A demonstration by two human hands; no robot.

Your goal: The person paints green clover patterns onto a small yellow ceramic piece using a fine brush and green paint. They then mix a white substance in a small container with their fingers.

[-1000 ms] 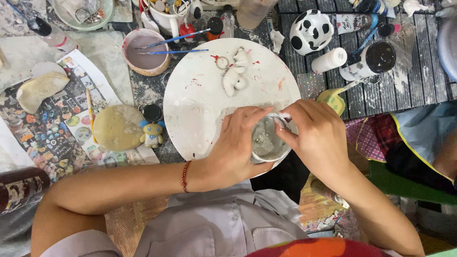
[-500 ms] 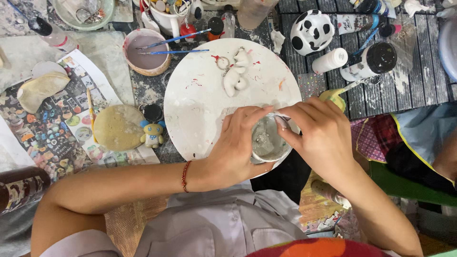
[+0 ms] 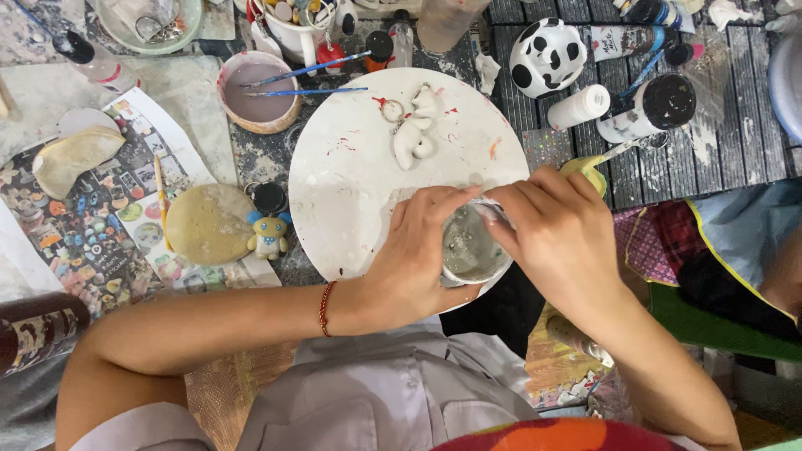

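Note:
My left hand [image 3: 418,255] wraps around a small round cup [image 3: 472,249] of grey-white liquid, held over the near edge of a large white round board [image 3: 351,167]. My right hand [image 3: 555,234] pinches the cup's far rim with thumb and fingers; what it grips there is hidden. A small white clay figure with a key ring [image 3: 415,129] lies on the board's far side, among red paint specks. A red string bracelet [image 3: 326,307] circles my left wrist.
A bowl of murky water with two brushes [image 3: 255,92] stands left of the board. A tan clay disc [image 3: 207,224] and a small blue-eared figurine [image 3: 269,234] lie on printed paper. A black-and-white spotted figure [image 3: 547,54] and paint bottles [image 3: 643,104] crowd the far right.
Both hands stay on the cup; my right fingers have shifted slightly along its rim. Nothing else has moved.

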